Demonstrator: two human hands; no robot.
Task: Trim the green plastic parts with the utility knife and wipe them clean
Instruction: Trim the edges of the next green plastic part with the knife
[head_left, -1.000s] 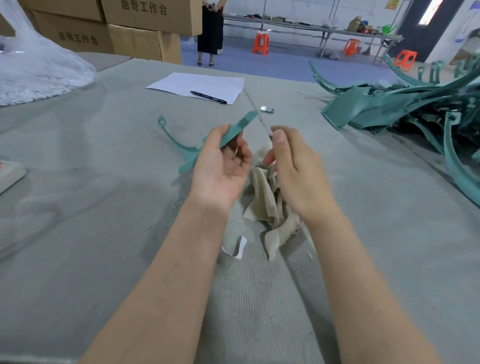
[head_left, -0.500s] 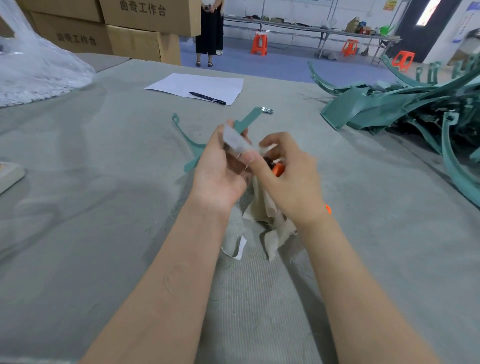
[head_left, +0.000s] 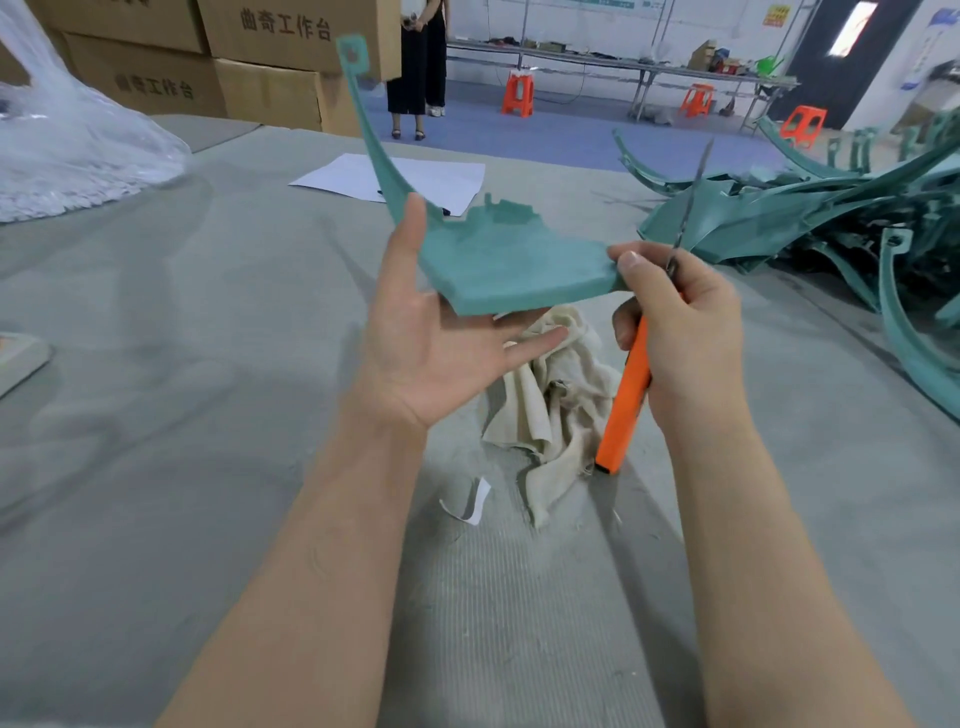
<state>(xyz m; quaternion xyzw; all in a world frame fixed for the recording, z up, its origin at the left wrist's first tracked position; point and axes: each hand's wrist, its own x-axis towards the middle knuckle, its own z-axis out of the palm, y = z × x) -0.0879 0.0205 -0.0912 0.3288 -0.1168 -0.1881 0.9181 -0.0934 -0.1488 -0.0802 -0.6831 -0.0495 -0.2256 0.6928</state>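
Props green part (head_left: 509, 265) on flat left hand (head_left: 426, 358), fingers straight beneath it. Grips orange knife (head_left: 626, 400) in right hand (head_left: 685, 322), thumb against part's edge, blade up. Holds both above cloth (head_left: 550, 395).

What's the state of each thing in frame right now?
Curved green plastic part: raised off the grey table, resting on straight fingers of left hand.
Orange utility knife: gripped in right hand, blade extended upward, thumb touching the part's corner.
Beige cloth rag: crumpled on the table.
Pile of green plastic parts: heaped at the table's right.
White paper sheet: lying flat.
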